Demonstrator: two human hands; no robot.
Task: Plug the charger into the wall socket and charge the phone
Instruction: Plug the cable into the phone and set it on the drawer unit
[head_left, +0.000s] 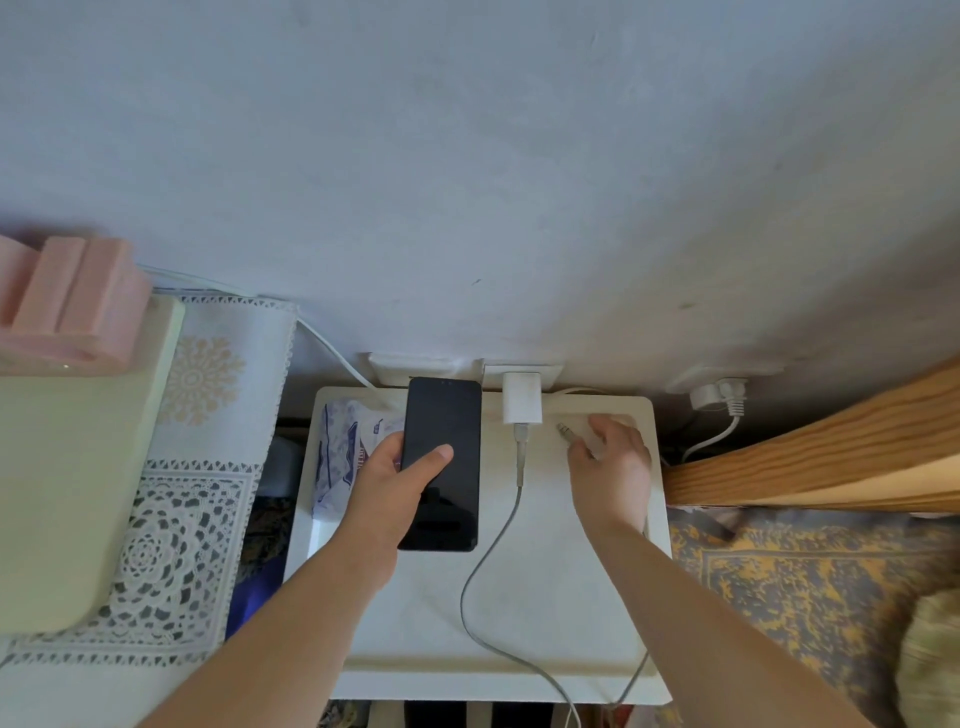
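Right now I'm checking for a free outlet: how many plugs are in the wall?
2: the white charger above the white table, beside the phone, and a white plug further right near the wooden frame. Others may be hidden.

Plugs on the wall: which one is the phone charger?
The square white charger beside the phone, with the grey cable hanging from it. The round white plug sits farther right.

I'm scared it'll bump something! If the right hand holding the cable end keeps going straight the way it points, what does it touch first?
Probably the white charger in the wall socket. The right hand points its cable plug up-left toward it, across bare white table. Depth is unclear, though.
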